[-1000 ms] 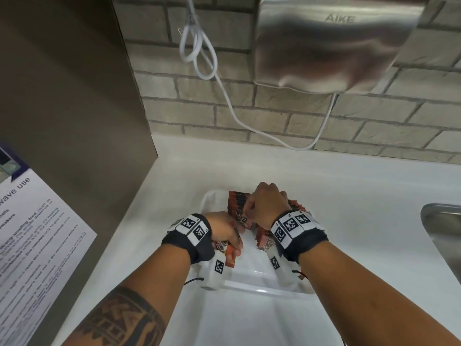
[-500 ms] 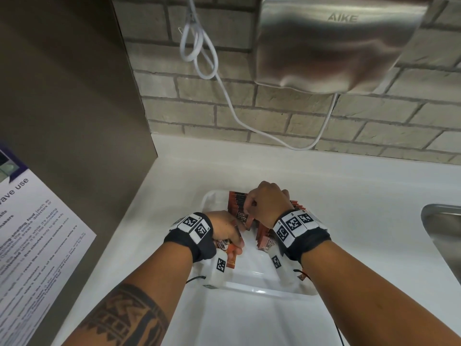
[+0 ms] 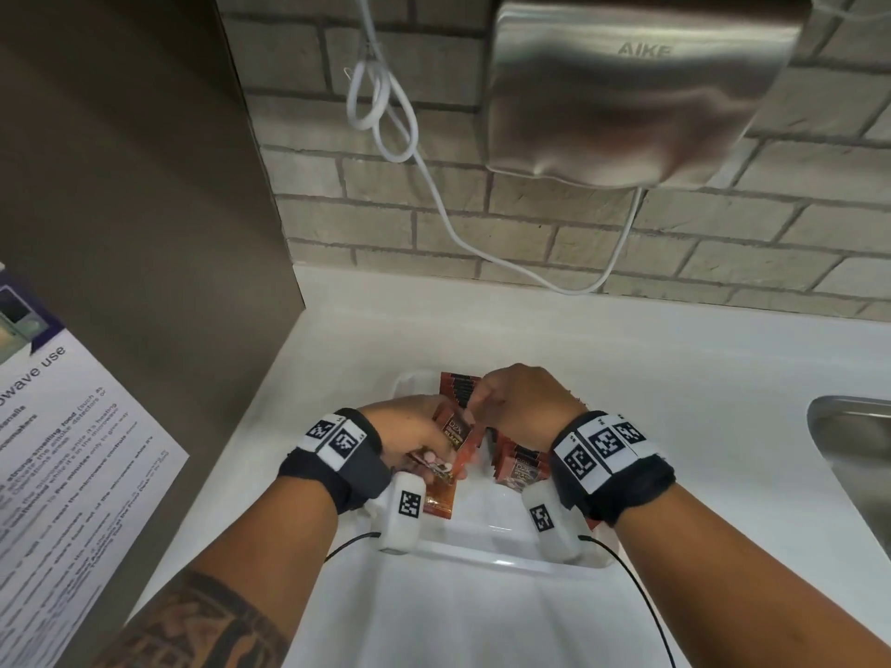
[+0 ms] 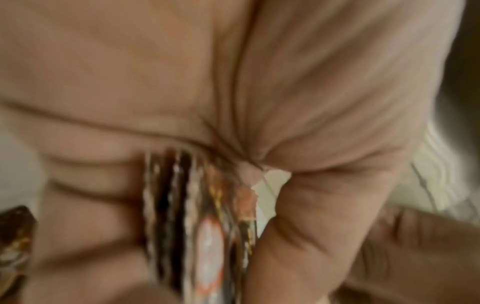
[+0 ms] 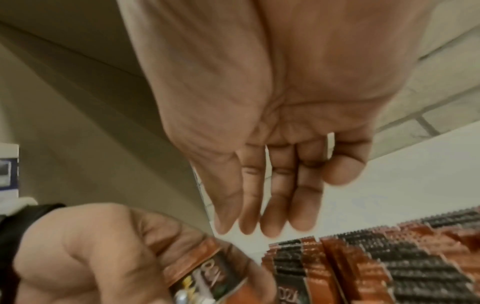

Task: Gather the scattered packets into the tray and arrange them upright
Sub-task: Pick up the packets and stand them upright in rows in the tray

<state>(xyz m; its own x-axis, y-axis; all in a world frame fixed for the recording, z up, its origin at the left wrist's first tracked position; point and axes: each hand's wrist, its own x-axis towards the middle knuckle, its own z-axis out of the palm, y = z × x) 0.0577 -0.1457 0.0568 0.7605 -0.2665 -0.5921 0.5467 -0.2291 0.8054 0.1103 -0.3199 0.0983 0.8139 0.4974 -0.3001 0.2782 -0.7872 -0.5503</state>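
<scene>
Lifted off the upright packets (image 3: 518,462), right hand (image 3: 520,407) fingers (image 5: 272,205) now hang straight; left hand (image 3: 410,436) grips a bundle (image 3: 453,438) over the tray (image 3: 482,556), lower centre, white bench (image 3: 675,378).

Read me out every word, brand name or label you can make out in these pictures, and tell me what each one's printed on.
"AIKE": on the steel hand dryer on the brick wall.
"...wave use": heading on the paper notice at the left, cut off by the frame; its smaller lines are too blurred to read.
"D2X": on the packet gripped by the left hand; the line beneath is unreadable.
Wristband squares: patterned codes, no words.
</scene>
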